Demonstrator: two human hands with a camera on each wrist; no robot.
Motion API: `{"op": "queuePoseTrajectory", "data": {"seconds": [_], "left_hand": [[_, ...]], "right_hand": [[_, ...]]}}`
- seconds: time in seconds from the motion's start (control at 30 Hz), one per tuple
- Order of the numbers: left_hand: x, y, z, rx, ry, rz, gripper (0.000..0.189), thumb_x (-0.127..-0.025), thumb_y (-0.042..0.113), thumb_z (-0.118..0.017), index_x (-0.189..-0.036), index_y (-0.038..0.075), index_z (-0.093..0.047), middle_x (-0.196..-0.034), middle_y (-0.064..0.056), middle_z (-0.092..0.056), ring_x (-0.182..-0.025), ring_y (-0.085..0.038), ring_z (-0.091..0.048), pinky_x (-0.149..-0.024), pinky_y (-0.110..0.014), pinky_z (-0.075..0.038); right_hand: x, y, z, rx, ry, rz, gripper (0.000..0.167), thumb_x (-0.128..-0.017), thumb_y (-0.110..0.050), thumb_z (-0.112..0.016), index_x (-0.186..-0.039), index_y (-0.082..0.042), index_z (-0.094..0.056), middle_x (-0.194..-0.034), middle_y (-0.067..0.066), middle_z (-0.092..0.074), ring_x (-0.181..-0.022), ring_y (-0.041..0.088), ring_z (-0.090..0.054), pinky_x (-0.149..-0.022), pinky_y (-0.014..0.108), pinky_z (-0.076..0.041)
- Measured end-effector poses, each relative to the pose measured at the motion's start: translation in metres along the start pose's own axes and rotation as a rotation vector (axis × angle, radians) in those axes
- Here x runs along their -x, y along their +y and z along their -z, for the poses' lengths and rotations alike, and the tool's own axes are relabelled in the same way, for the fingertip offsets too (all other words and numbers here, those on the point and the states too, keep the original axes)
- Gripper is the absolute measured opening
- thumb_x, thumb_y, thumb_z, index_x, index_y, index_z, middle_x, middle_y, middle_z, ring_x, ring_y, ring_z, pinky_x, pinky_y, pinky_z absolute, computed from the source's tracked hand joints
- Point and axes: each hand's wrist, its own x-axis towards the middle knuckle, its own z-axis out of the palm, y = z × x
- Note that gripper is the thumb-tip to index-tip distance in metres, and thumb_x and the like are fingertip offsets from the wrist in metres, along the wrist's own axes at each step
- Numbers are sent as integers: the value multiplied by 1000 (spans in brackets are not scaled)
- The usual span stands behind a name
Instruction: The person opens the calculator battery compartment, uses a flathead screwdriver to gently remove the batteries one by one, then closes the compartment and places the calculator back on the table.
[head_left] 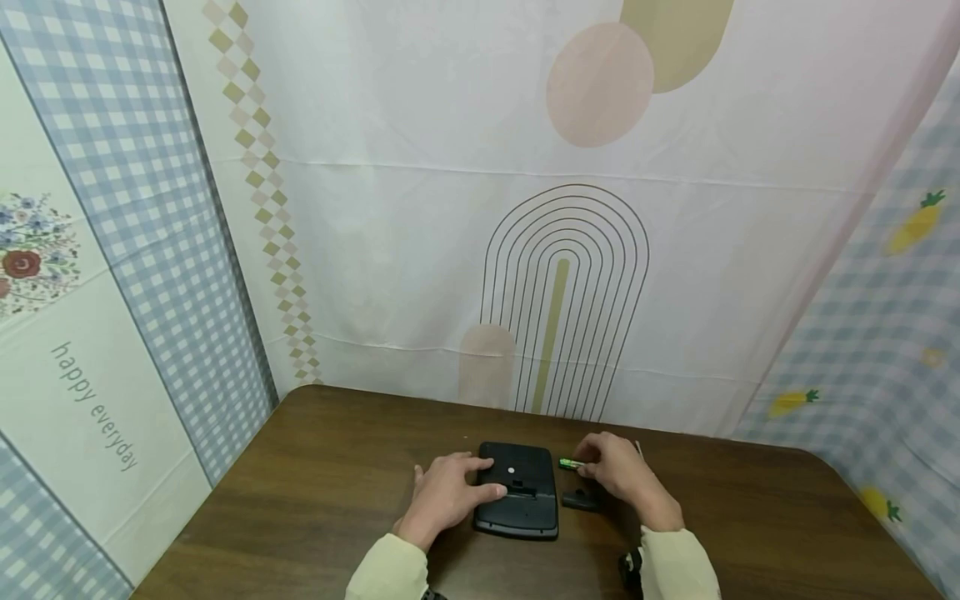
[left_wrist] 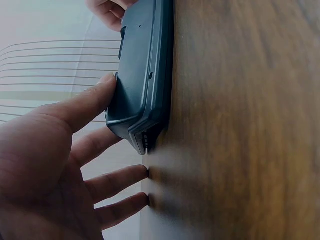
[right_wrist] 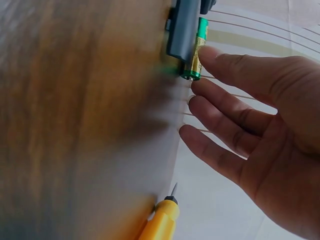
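Observation:
A black device (head_left: 528, 512) lies on the table with its battery slot and a small white dot facing up. My left hand (head_left: 448, 493) rests on its left side, thumb pressing the upper face and index finger at the edge. In the left wrist view the other fingers (left_wrist: 120, 182) reach down to the tabletop. Just right of the device, my right hand (head_left: 618, 471) pinches a green and gold battery (right_wrist: 198, 47) between thumb and index finger. A small black cover piece (head_left: 580, 500) lies on the table below that hand, beside the device.
A screwdriver with a yellow handle (right_wrist: 161, 220) lies to the right of my right hand. The brown wooden table (head_left: 337, 467) ends at a patterned white cloth (head_left: 390, 275) hanging behind it. Checked cloths hang on both sides.

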Motion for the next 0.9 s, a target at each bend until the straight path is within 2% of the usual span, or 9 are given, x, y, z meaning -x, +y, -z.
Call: {"op": "queuePoseTrajectory", "data": {"seconds": [0.17,0.33,0.5,0.7,0.9], "left_hand": [[-1,1,1,-2,3,-13,52,-90,47,-84,-132,17,-77,-142,-19,-65,-137,-47,-53,-106,-90,-13],[0,1,1,0,-4,-3,52,-90,47,-83,-132,16,-77,-143,-19,-64,-138,-48,-52,-106,-90,-13],[1,0,0,-2,-6,6,52,-90,47,-83,-132,16,-77,-143,-19,-64,-138,-48,-52,-107,-90,-13],[0,-2,0,2,-6,7,53,-91,47,-83,-132,16,-77,-143,-19,-64,-138,-49,-51,-107,-90,-12],[-1,-2,-1,6,-11,5,52,-91,48,-83,-132,16,-77,-144,-19,-64,-139,-48,-51,-107,-90,-12]], "right_hand": [[3,-1,4,6,22,-11,13,-89,1,-82,-94,-9,-75,-89,0,-67,-81,18,-63,-75,43,-57],[8,-2,5,-70,3,-10,14,-90,0,-81,-88,-10,-72,-80,-3,-65,-72,13,-58,-65,35,-53],[12,-3,5,-118,-42,-4,14,-89,-3,-84,-88,-11,-72,-82,-4,-65,-74,13,-58,-66,35,-53],[15,-7,7,-134,-106,-32,14,-88,-11,-87,-93,-10,-75,-87,-4,-67,-76,14,-59,-71,38,-54],[17,-7,8,-148,-152,-69,20,-83,-10,-91,-94,-8,-75,-87,-3,-67,-77,15,-58,-72,38,-53]]}}
